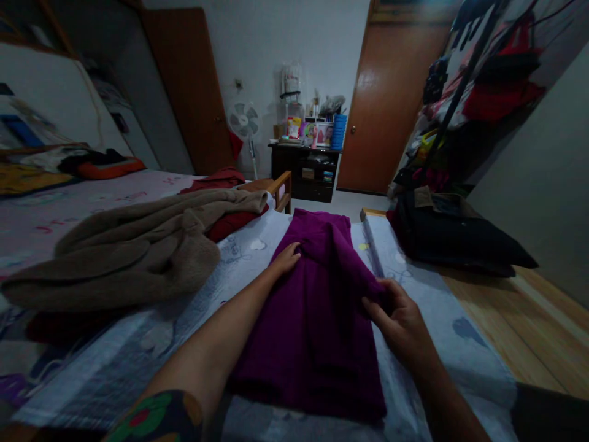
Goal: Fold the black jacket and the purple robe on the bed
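A purple long-sleeved top (340, 344) lies lengthwise on the pale patterned bedsheet, its sides turned in and what looks like a sleeve running down the middle. My left hand (286, 260) rests on its upper left part, fingers stretched over the cloth. On the right, my right hand (396, 310) pinches a raised fold of the top between thumb and fingers, lifting it slightly off the bed. The far end of the top reaches toward the bed's far edge.
A brown fleece garment (138, 252) is heaped to the left, with dark red cloth (234, 222) under it. Folded black clothes (451, 233) sit on the wooden board (515, 313) at right. Beyond stand a fan (243, 120), a dark cabinet (301, 172) and a wooden door (381, 104).
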{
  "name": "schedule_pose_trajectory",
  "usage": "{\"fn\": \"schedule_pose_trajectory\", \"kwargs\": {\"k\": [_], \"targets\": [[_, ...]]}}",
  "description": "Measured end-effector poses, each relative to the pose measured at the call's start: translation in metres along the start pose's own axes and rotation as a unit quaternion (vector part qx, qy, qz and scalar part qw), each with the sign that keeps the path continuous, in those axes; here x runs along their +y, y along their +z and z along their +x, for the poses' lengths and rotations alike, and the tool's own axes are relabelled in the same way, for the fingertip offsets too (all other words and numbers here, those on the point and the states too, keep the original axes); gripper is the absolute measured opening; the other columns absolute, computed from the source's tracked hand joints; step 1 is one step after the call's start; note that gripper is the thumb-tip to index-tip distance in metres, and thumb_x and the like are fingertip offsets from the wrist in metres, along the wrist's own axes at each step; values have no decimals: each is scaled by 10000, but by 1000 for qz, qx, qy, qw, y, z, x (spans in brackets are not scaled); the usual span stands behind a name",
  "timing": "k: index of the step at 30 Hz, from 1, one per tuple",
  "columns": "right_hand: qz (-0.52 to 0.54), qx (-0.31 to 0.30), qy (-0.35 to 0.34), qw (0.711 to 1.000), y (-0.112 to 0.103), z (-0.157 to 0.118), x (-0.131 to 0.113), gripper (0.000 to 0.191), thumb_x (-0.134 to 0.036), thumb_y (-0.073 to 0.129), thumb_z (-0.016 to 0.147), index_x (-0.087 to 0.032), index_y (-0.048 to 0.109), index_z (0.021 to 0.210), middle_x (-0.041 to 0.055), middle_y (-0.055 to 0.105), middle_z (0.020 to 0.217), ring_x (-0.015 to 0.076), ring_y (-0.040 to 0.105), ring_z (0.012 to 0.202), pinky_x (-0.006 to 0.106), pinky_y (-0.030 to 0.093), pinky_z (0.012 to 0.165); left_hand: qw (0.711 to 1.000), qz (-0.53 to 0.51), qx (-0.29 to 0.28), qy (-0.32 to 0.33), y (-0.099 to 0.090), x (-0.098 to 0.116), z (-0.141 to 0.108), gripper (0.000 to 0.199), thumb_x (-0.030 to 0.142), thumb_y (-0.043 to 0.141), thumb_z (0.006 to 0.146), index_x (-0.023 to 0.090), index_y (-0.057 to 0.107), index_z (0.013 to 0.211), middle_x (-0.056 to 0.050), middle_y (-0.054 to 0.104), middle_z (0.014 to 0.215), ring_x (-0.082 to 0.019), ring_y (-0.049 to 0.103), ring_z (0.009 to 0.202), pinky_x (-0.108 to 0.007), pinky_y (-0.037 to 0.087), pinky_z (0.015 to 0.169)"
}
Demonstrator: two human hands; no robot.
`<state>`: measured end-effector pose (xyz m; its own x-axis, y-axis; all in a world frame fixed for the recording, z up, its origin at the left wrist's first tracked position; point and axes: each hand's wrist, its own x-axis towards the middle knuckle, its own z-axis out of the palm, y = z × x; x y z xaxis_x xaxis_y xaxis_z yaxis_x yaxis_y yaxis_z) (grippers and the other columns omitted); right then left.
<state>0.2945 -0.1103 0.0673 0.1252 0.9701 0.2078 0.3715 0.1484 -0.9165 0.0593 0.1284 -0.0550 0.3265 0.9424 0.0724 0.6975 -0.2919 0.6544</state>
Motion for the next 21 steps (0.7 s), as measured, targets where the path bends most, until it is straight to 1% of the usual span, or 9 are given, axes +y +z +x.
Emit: {"fn": "schedule_pose_trajectory", "kwargs": {"k": [2,5,7,11,13,15,16,18,21], "targets": [[-47,-21,-37,998,18,-3,-4,285,-352,607,814,-221,586,1066,48,677,935,201,635,850,308,513,774,996,-90,17,-22,-7,1,2,494,226,434,866,160,488,1352,-96,541,1384,-203,476,1288,-350,360,1076],[-91,-48,-91,991,45,-8,-5,309,-254,558,819,-224,574,1126,69,674,1060,220,636,959,356,501,865,975,-207,31,-71,-17,3,-3,406,257,439,868,164,579,1238,-89,653,1202,-204,579,1134,-335,449,964],[-105,-71,-121,985,62,-11,-2,322,-200,532,812,-224,563,1132,77,663,1120,225,626,1025,377,488,910,958,-269,25,-100,-23,5,-11,346,301,461,874,169,617,1153,-86,682,1098,-197,619,1020,-323,485,873],[-133,-130,-154,970,86,-19,5,345,-134,503,807,-220,540,1139,82,630,1196,216,588,1114,376,459,966,917,-371,-23,-144,-33,15,-29,316,418,485,889,169,630,1016,-79,686,986,-154,645,849,-264,501,740],[-150,-152,-166,963,94,-24,9,358,-118,503,805,-214,530,1150,88,616,1211,216,570,1131,375,446,981,896,-408,-61,-161,-33,22,-37,356,479,488,887,161,627,965,-75,684,892,-149,645,750,-271,511,693],[-171,-174,-174,954,99,-27,12,357,-110,511,803,-205,530,1147,92,609,1205,219,560,1121,374,440,978,879,-434,-94,-172,-31,30,-44,359,499,552,852,159,631,936,-60,680,821,-148,639,682,-280,519,664],[-183,-185,-176,949,101,-29,13,349,-110,517,804,-201,533,1140,92,608,1197,220,555,1110,371,440,970,872,-445,-106,-174,-28,33,-47,336,474,611,819,159,637,933,-53,683,811,-148,641,677,-280,522,665],[-208,-207,-174,940,104,-32,14,303,-120,528,815,-195,548,1108,87,613,1156,221,548,1074,362,440,944,860,-463,-128,-171,-22,39,-53,296,353,724,731,152,654,937,-49,701,822,-158,655,701,-290,530,694],[-238,-240,-180,924,106,-34,14,240,-140,558,820,-191,564,1054,72,619,1090,217,535,1021,346,433,910,851,-479,-132,-167,-13,43,-59,332,173,766,624,131,665,938,-54,724,814,-183,666,688,-338,540,717]]}}
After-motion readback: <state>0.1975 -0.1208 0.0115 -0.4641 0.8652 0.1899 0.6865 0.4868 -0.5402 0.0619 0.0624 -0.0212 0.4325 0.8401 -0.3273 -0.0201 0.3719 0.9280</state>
